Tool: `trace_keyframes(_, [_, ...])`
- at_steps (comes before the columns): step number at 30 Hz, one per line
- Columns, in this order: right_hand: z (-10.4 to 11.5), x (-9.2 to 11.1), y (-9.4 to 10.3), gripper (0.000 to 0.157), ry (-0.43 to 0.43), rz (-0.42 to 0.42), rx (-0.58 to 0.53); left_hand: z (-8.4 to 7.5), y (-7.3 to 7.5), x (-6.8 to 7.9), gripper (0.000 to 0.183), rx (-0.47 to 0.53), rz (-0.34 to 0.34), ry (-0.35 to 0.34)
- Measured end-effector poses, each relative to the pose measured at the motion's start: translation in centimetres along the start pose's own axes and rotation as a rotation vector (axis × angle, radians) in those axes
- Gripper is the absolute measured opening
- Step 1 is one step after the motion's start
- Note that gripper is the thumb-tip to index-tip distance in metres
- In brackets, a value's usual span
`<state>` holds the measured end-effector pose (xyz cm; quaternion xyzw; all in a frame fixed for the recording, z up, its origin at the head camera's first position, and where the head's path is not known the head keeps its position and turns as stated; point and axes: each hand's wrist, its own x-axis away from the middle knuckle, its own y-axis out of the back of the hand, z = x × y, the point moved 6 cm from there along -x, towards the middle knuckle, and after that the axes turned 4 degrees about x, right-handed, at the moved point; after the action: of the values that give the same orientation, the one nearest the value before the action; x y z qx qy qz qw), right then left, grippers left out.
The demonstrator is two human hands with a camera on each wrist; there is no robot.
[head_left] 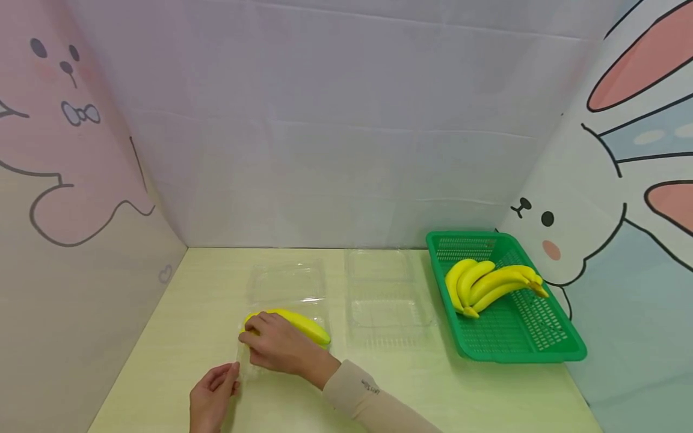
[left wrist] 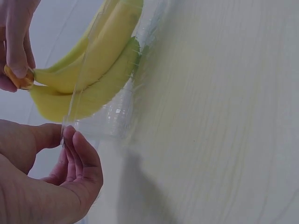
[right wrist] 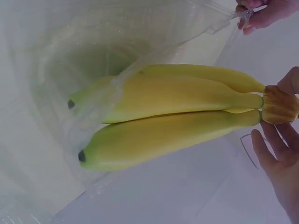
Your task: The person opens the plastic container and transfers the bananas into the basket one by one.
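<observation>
hands (head_left: 246, 367) set bananas (head_left: 296, 323) into clear box (head_left: 287, 282).

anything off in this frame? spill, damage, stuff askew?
Nothing stands out. Right hand holds a banana bunch by its stem in an open clear clamshell box; left hand pinches the box's edge. Second clear box and green basket sit square.
</observation>
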<state>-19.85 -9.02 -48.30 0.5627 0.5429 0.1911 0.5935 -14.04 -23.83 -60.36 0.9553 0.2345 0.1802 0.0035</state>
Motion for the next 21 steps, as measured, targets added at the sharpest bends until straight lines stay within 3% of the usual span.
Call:
trace_keyframes(8, [-0.3, -0.1, 0.9, 0.013, 0.005, -0.019, 0.011, 0.2, 0.0, -0.2, 0.039, -0.021, -0.017, 0.004])
trace_keyframes(21, [-0.9, 0.4, 2.0, 0.017, -0.013, 0.029, 0.038, 0.5, -0.2, -0.5, 0.043, -0.068, -0.031, -0.002])
